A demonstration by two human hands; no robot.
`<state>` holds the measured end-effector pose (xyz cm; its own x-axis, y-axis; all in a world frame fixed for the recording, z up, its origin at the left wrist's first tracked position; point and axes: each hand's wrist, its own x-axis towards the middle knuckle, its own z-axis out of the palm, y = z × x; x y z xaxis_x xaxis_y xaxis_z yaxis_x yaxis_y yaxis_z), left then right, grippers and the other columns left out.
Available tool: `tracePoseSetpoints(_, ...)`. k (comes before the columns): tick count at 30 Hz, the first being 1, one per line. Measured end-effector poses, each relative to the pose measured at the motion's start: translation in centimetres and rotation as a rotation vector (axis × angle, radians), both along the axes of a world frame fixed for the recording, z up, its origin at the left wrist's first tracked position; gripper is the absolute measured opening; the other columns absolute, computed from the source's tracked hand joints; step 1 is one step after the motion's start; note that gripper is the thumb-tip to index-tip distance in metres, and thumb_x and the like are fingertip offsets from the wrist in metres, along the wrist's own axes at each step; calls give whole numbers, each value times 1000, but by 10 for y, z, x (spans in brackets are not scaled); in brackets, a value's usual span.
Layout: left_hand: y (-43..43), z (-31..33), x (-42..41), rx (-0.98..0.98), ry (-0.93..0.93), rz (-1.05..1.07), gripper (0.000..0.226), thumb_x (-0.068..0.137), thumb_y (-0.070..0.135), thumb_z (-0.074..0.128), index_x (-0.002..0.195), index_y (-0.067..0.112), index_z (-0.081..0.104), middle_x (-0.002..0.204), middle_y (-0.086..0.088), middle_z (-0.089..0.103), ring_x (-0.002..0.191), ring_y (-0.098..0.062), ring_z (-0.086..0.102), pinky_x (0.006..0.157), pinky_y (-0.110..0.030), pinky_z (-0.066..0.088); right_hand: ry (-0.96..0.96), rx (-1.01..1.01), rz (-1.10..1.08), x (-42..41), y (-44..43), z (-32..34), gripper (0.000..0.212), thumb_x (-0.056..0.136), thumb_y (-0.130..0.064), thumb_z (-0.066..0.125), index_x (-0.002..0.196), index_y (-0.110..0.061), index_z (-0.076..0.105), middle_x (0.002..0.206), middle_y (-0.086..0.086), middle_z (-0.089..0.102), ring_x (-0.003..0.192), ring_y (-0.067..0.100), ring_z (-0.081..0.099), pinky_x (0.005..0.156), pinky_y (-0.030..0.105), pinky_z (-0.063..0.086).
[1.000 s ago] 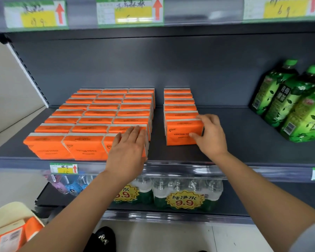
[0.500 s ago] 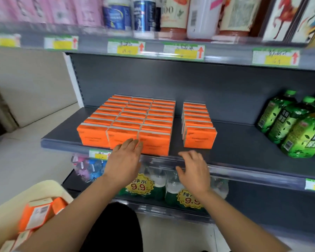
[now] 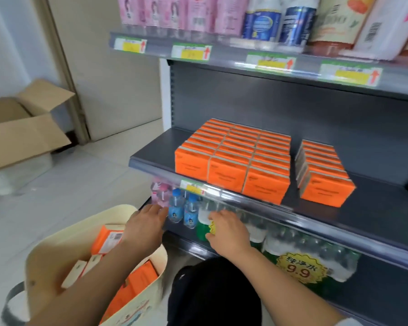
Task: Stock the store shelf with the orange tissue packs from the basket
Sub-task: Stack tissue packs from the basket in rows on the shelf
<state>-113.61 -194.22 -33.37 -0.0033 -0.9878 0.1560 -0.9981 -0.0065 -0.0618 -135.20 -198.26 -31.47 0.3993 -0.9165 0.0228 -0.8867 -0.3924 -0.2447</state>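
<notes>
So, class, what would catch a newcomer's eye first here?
The bright block of orange tissue packs on the grey middle shelf, with one separate column to its right. Next, the cream basket at lower left holding more packs, and the empty left hand and right hand below the shelf edge.

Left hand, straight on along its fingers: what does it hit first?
Likely the small blue-capped bottles, just beyond the fingertips of the left hand. Depth is unclear, so it could pass in front of them.

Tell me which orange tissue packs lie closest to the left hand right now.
Those in the cream basket, chiefly the barcode-up pack beside the left hand; both shelf stacks sit higher, farther away.
</notes>
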Motion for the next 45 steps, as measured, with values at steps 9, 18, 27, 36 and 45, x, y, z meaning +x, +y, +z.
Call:
tracePoseSetpoints(9, 31, -68, 80, 284, 42, 234, 56, 88, 28, 52, 141, 25, 33, 140, 1, 42, 133, -20, 35, 102, -35, 38, 88, 95, 196, 93, -2, -36, 44, 90, -34, 62, 129, -19, 48, 126, 5, 50, 122, 26, 44, 92, 38, 45)
tracePoseSetpoints(18, 55, -155, 112, 522, 204, 412, 42, 89, 21, 50, 129, 31, 45, 138, 7, 44, 129, -17, 41, 96, -35, 45, 178, 208, 335, 142, -17, -81, 36, 88, -27, 61, 122, -18, 50, 120, 6, 51, 117, 26, 45, 87, 39, 46)
tracePoseSetpoints(27, 67, -240, 120, 832, 382, 488, 43, 90, 26, 43, 132, 22, 42, 137, -6, 45, 125, -26, 47, 97, -40, 46, 255, 331, 446, 165, -25, -121, 42, 89, -24, 60, 129, -20, 47, 119, 6, 52, 115, 26, 46, 83, 38, 45)
tracePoseSetpoints(36, 60, -288, 116, 793, 1122, 871, 30, 79, 11, 66, 108, 10, 57, 107, -17, 59, 101, -25, 54, 82, -30, 45, 273, 370, 501, 186, -33, -147, 39, 91, -19, 59, 129, -17, 49, 118, 7, 54, 113, 27, 49, 82, 36, 43)
tracePoseSetpoints(45, 54, -298, 121, 588, 1352, 1106, 48, 84, 12, 64, 129, 14, 46, 104, -12, 58, 87, -29, 55, 67, -34, 46, 291, 436, 493, 192, -36, -156, 38, 90, -19, 61, 127, -16, 52, 121, 9, 55, 115, 29, 49, 85, 39, 45)
